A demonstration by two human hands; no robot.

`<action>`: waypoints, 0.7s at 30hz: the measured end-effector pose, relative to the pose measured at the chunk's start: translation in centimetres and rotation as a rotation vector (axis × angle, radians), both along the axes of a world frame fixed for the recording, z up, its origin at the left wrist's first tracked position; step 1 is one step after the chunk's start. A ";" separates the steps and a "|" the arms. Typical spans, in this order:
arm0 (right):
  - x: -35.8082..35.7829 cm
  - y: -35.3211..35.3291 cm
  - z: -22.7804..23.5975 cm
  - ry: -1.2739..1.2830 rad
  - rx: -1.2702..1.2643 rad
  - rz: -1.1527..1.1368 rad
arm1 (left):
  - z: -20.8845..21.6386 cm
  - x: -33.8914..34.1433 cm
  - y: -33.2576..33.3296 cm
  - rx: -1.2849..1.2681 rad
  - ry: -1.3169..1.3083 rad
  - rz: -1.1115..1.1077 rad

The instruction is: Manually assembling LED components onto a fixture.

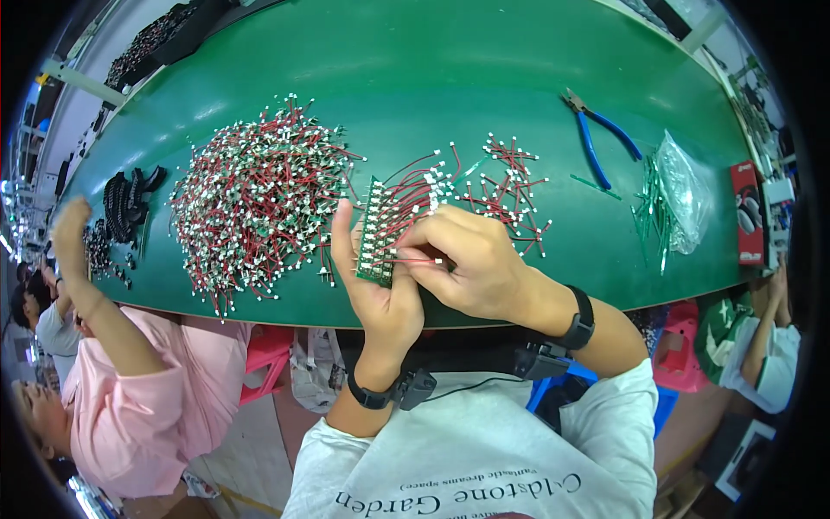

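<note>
My left hand (386, 303) is closed around a narrow green circuit board panel (372, 246), held upright above the table's near edge, with the thumb and fingers on either side. White connectors line the panel, and a row of red and dark wire leads (419, 197) with white plugs fans out from it to the right. At the panel's lower end my right hand (480, 264) pinches a red wire lead (422, 260); its white plug sticks out past the fingers. The fingers hide where that lead meets the board.
Left of the panel lies a large heap of wired connectors (259, 199). A smaller scatter of leads (510, 195) is to the right, then blue-handled cutters (596, 138), green strips (654, 216), a clear plastic bag (685, 199) and a red box (748, 212). A person in pink (156, 398) sits close on my left.
</note>
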State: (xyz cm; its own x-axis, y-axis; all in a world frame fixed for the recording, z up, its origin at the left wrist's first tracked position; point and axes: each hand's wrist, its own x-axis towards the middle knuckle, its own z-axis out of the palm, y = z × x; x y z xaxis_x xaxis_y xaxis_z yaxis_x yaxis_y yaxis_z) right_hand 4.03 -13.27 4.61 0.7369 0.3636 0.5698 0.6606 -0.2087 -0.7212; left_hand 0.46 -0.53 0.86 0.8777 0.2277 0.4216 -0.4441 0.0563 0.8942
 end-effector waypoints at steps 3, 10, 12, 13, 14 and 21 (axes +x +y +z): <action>0.0 -0.1 0.0 0.005 -0.046 -0.040 | -0.4 -0.1 -0.2 -0.012 0.014 -0.030; -0.2 0.0 -0.6 -0.075 -0.096 -0.093 | -0.8 -0.2 -0.1 -0.028 0.050 -0.072; -0.3 0.1 -0.5 -0.083 -0.099 -0.087 | -0.6 -0.3 -0.1 0.032 0.056 -0.037; -0.3 0.1 -0.4 -0.091 -0.103 -0.082 | -0.6 -0.4 -0.1 0.092 0.061 -0.002; -0.3 0.1 -0.4 -0.091 -0.103 -0.082 | -0.6 -0.5 0.0 0.092 0.061 -0.002; -0.6 0.2 -0.1 -0.187 -0.151 -0.155 | -0.6 -0.3 0.0 0.198 0.035 0.006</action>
State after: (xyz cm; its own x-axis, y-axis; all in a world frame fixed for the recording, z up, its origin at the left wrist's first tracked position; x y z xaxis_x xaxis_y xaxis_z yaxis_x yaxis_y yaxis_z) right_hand 3.43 -13.06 4.54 0.6774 0.3457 0.6493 0.7312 -0.4131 -0.5428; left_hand 0.13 -0.56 0.31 0.8913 0.1489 0.4282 -0.4126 -0.1250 0.9023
